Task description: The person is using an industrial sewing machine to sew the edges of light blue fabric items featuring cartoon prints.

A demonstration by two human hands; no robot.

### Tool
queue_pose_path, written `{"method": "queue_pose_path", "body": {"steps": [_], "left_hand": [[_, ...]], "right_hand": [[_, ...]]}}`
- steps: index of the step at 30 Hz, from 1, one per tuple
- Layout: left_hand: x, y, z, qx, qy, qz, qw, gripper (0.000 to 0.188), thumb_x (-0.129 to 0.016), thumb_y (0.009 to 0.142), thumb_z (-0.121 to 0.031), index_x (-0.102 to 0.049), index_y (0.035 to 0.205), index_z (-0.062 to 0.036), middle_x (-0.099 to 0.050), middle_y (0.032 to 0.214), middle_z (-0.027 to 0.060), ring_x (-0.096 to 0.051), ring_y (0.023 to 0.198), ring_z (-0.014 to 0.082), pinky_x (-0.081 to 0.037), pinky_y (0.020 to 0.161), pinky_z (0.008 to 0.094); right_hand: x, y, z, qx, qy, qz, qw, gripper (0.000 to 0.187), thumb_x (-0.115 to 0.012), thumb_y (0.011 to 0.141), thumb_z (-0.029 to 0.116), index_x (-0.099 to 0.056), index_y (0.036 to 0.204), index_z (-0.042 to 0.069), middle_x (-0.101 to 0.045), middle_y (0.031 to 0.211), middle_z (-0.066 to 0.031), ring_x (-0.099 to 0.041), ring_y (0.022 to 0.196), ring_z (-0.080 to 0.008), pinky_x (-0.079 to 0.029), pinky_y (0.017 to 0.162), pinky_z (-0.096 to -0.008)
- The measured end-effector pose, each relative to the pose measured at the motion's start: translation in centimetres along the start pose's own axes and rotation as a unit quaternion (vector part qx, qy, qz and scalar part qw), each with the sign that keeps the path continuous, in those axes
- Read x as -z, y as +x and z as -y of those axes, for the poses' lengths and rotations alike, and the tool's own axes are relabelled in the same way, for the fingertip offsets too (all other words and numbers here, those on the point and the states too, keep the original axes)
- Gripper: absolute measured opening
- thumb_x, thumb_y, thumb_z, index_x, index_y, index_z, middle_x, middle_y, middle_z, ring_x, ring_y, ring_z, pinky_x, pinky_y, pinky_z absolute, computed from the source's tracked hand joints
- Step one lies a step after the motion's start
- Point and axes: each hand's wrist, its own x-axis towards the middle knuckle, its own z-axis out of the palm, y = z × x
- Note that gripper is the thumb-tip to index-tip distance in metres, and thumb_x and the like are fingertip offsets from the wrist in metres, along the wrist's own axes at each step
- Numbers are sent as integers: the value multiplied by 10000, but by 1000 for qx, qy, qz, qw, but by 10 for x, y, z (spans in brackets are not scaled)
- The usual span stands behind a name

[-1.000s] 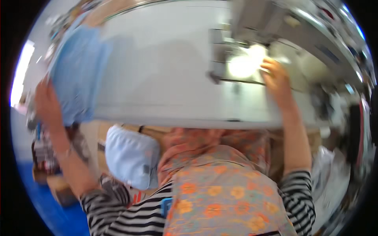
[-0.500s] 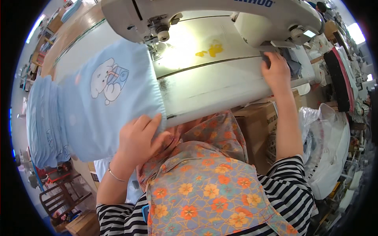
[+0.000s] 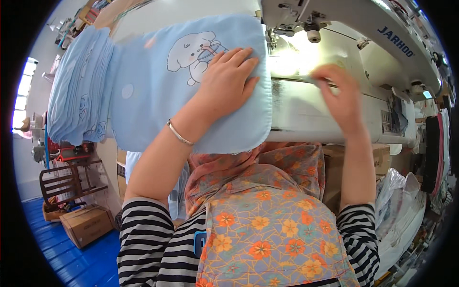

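Observation:
A light blue cloth piece (image 3: 153, 105) with a printed white puppy lies across the sewing table, its stitched right edge beside the needle area of a white sewing machine (image 3: 330, 12). My left hand (image 3: 228, 79) rests on it, fingers stretched out and partly covering the print. Over the lit machine bed (image 3: 306, 115), my right hand (image 3: 340, 93) is closed in a pinch, somewhat blurred. A small dark edge shows at its fingertips, too little to name. Several matching blue pieces (image 3: 79, 91) hang in a folded stack at the left.
Small dark grey pieces (image 3: 398, 115) lie at the table's right end. Below the table stand cardboard boxes (image 3: 381, 158) and a clear plastic bag (image 3: 394, 191). At the left are a brown chair (image 3: 60, 184) and a box (image 3: 88, 225) on blue flooring.
My right hand has come left from the grey pieces toward the needle area. My left hand has moved from the cloth's lower edge up onto the print. The whole view has shifted.

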Motion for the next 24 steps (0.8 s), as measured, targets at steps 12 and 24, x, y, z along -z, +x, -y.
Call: {"method": "queue_pose_path", "body": {"steps": [12, 24], "left_hand": [[-10, 1, -1, -54, -77, -27, 995, 316, -592, 836, -57, -619, 1147, -10, -616, 1262, 148, -580, 1172, 309, -443, 1003, 419], [-10, 8, -5, -28, -14, -46, 998, 205, -650, 868, -166, -676, 1028, -40, -658, 1106, 81, -610, 1078, 244, -443, 995, 407]], "right_hand": [[-63, 42, -9, 47, 108, 116, 986, 172, -553, 880, -74, -674, 982, -7, -630, 1282, -105, -654, 1062, -249, -499, 957, -317], [-46, 13, -4, 72, 42, 73, 994, 213, -568, 828, -93, -698, 976, -11, -691, 1138, -103, -653, 947, -211, -514, 750, -287]]}}
